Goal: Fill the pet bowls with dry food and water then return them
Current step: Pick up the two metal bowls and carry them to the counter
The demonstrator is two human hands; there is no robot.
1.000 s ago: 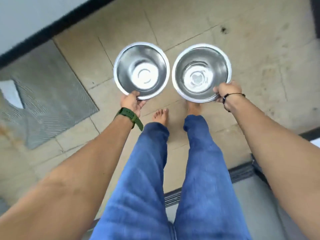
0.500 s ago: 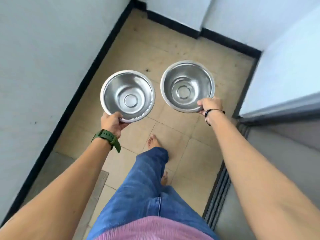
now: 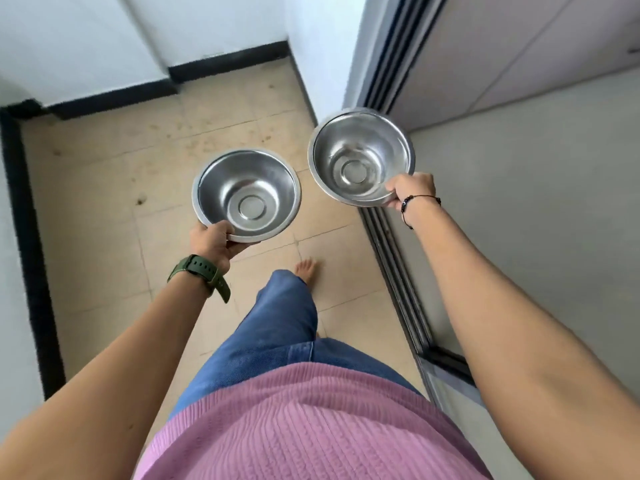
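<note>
Two empty stainless steel pet bowls are held out in front of me, above the floor. My left hand (image 3: 214,242), with a green watch on the wrist, grips the near rim of the left bowl (image 3: 246,195). My right hand (image 3: 408,190), with a thin black bracelet on the wrist, grips the near right rim of the right bowl (image 3: 360,155), which is higher and farther out. Both bowls face up, tilted slightly, with nothing inside.
Beige floor tiles (image 3: 104,188) lie below, edged by a black skirting (image 3: 31,237) under white walls at the left and back. A sliding door track (image 3: 398,271) runs along the right, with grey flooring (image 3: 519,202) beyond it. My leg in blue jeans (image 3: 284,317) steps forward.
The view has swung to the right as I walk. The door track and grey floor now fill the right side. The right bowl has risen higher than the left one.
</note>
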